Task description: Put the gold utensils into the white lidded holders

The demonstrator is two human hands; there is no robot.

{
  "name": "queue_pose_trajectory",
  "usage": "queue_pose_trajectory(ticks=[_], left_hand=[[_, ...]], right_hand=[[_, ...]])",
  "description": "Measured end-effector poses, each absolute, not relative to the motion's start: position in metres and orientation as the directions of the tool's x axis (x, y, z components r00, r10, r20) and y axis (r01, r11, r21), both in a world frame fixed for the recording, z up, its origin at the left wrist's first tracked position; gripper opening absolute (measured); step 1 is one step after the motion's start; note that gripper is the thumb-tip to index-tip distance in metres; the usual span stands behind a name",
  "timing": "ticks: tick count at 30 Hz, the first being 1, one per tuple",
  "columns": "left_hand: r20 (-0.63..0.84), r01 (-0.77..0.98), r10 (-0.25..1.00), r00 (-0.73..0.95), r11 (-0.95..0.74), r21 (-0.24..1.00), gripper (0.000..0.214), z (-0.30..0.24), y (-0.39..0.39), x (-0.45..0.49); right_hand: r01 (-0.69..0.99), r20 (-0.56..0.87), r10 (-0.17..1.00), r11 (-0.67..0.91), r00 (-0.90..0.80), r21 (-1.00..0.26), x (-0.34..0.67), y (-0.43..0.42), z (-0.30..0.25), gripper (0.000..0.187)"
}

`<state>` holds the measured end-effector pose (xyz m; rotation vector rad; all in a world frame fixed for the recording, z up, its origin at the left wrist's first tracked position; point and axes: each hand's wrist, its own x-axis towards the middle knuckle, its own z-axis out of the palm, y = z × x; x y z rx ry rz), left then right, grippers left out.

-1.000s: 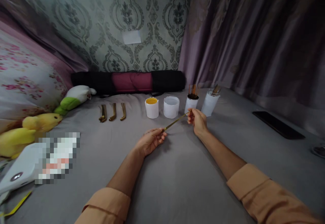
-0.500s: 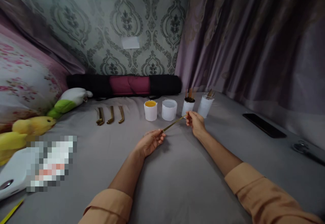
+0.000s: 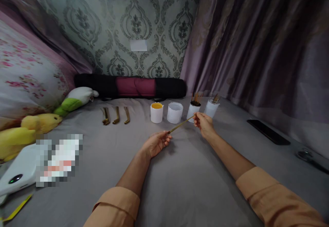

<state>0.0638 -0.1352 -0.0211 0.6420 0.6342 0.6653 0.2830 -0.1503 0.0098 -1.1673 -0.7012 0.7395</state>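
Note:
My left hand (image 3: 156, 143) pinches the near end of a thin golden stick (image 3: 180, 124) just above the grey bedsheet (image 3: 185, 182). The far end of that stick is pinched by my right hand (image 3: 204, 123). Just behind the hands stand several white cups: one with yellow contents (image 3: 156, 112), an empty-looking one (image 3: 175, 112), one holding brown sticks (image 3: 193, 109), and another with sticks (image 3: 211, 107) at the right.
Three bent golden pieces (image 3: 115, 115) lie left of the cups. A black and maroon roll (image 3: 131, 86) lies against the wall. Plush toys (image 3: 33, 126) and a white device (image 3: 17, 172) sit at the left. A dark phone (image 3: 267, 131) lies at the right by the curtain.
The camera has shifted slightly; both hands keep their hold on the stick in nearly the same pose.

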Motion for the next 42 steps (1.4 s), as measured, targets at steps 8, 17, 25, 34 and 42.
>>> queue_pose_trajectory(ticks=[8, 17, 25, 34, 42], left_hand=[[-0.309, -0.357, 0.708, 0.635, 0.624, 0.695, 0.009, -0.02, -0.134, 0.061], [-0.301, -0.384, 0.702, 0.646, 0.639, 0.666, 0.009, -0.025, -0.13, 0.059], [-0.306, -0.391, 0.701, 0.644, 0.645, 0.656, 0.008, -0.025, -0.129, 0.058], [-0.298, -0.39, 0.702, 0.646, 0.64, 0.663, 0.008, -0.026, -0.128, 0.057], [-0.281, -0.394, 0.701, 0.656, 0.635, 0.665, 0.009, -0.027, -0.127, 0.058]], right_hand=[[-0.059, 0.129, 0.755, 0.217, 0.643, -0.974, 0.304, -0.159, 0.038, 0.009], [0.01, 0.166, 0.658, 0.235, 0.735, -0.972, 0.339, -0.164, 0.066, 0.01], [0.077, 0.184, 0.575, 0.205, 0.797, -0.976, 0.353, -0.165, 0.098, 0.017], [0.328, 0.394, 0.434, 0.221, 0.81, -0.918, 0.376, -0.156, 0.126, 0.017], [0.567, 0.574, 0.36, 0.137, 0.735, -0.812, 0.379, -0.145, 0.146, 0.028]])
